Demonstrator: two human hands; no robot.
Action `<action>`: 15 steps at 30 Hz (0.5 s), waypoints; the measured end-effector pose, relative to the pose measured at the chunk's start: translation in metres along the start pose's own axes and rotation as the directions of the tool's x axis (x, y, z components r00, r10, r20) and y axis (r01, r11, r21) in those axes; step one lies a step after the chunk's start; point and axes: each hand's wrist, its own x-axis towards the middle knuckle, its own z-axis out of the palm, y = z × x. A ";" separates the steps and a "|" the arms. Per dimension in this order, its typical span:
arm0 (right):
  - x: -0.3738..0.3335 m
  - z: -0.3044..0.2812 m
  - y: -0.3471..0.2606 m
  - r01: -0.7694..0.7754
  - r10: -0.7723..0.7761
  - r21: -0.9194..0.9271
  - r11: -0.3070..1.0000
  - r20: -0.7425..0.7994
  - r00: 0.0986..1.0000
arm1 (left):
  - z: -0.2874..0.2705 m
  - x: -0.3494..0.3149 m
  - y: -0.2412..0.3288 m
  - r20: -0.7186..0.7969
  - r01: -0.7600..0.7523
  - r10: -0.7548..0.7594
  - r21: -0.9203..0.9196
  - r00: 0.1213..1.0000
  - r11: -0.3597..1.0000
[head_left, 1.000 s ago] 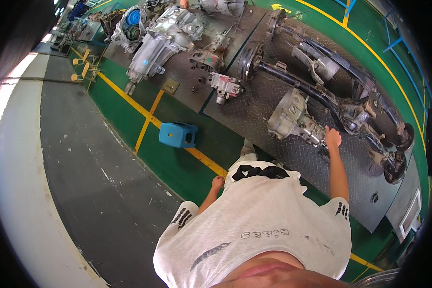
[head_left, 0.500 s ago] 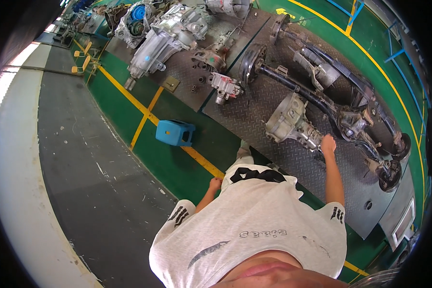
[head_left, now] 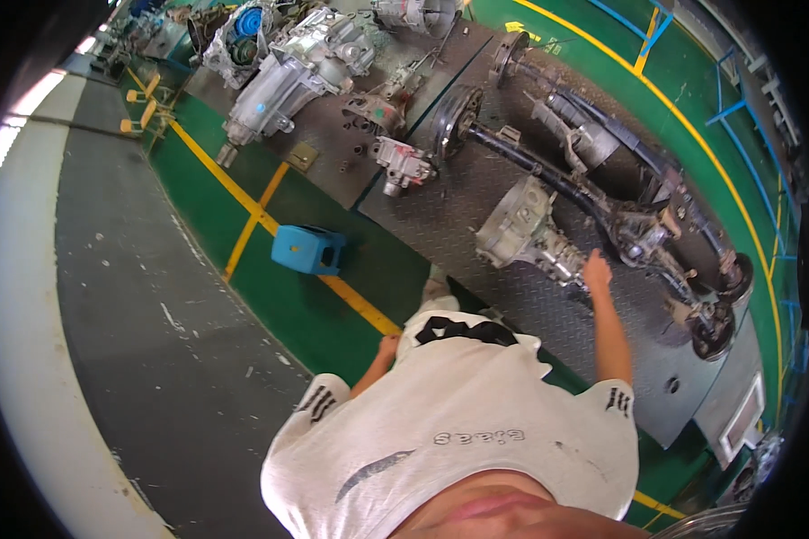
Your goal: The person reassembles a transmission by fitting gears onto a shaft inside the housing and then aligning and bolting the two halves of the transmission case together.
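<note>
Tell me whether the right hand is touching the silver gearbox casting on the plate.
Cannot tell. In the head view the right hand reaches the end of the silver gearbox casting, but the fisheye angle shows neither contact nor gap plainly.

This is a vehicle repair or training workshop. A green painted floor (head_left: 207, 193) with yellow lane lines (head_left: 243, 202) borders dark steel tread plates (head_left: 440, 225), on which lie a long rear axle assembly (head_left: 593, 193), several gearboxes (head_left: 288, 76) and smaller drivetrain parts. A blue plastic stool (head_left: 308, 249) stands beside them.
</note>
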 end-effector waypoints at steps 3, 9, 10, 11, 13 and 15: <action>0.008 0.017 0.012 0.006 -0.006 0.012 1.000 -0.048 0.999 | 0.012 0.011 -0.022 0.057 -0.096 0.094 0.037 0.994 0.995; 0.002 0.020 -0.011 0.006 0.006 0.069 0.998 -0.172 0.985 | -0.025 -0.010 0.058 -0.141 0.021 -0.056 -0.241 0.988 0.970; 0.006 0.016 -0.012 0.015 -0.004 0.064 0.998 -0.171 0.985 | -0.034 0.002 0.072 -0.184 -0.006 -0.053 -0.306 0.981 0.952; 0.009 0.011 -0.013 -0.036 0.041 0.032 0.999 -0.154 0.987 | -0.043 0.022 0.078 -0.268 -0.165 0.069 -0.353 0.961 0.921; 0.010 0.005 -0.020 -0.100 0.099 0.001 0.995 -0.116 0.988 | -0.071 0.059 0.101 -0.428 -0.398 0.234 -0.348 0.873 0.849; 0.004 0.005 -0.020 -0.122 0.120 -0.018 0.992 -0.089 0.989 | -0.120 0.085 0.165 -0.548 -0.513 0.325 -0.231 0.771 0.827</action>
